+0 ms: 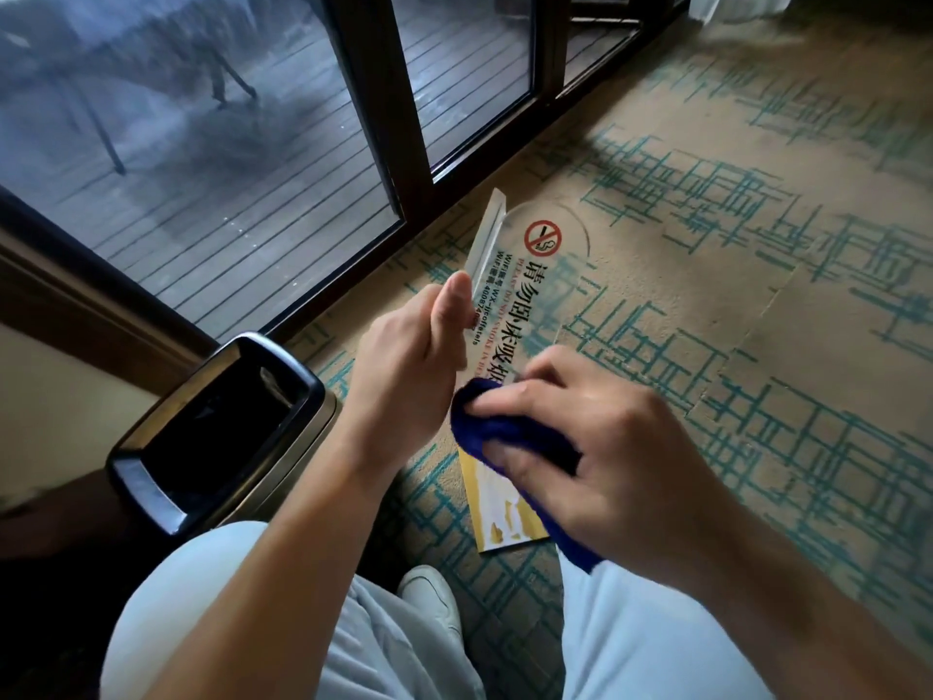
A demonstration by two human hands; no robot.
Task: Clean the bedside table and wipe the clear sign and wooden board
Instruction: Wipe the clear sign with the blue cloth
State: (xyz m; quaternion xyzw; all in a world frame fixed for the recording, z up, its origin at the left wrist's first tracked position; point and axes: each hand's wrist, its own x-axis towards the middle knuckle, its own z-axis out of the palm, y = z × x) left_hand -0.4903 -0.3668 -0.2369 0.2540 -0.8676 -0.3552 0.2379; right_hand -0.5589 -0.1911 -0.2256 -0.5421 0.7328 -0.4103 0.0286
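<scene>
Blue cloth (510,426) is bunched under the right hand (595,437), whose fingers curl over it and press it against the lower part of the clear sign (530,290); the left hand (409,366) grips the sign's left edge, thumb up along the near face and fingers wrapped behind; the sign is held in the air between the 2 hands, above the carpet (757,295), tilted so that its rounded top points away toward the glass door (227,159); a red no-smoking symbol sits near that top, with black characters and smaller lines of lettering running down toward the cloth; a thick clear base strip runs along the sign's left side; below the cloth a yellow and white card (505,512) shows, though whether it is part of the sign or lies apart cannot be told; a black bin with a chrome rim (217,431) stands to the left, just beside the left forearm; pale trousers (656,649) and 1 white shoe (429,598) fill the bottom edge; outside the door lies grey decking.
</scene>
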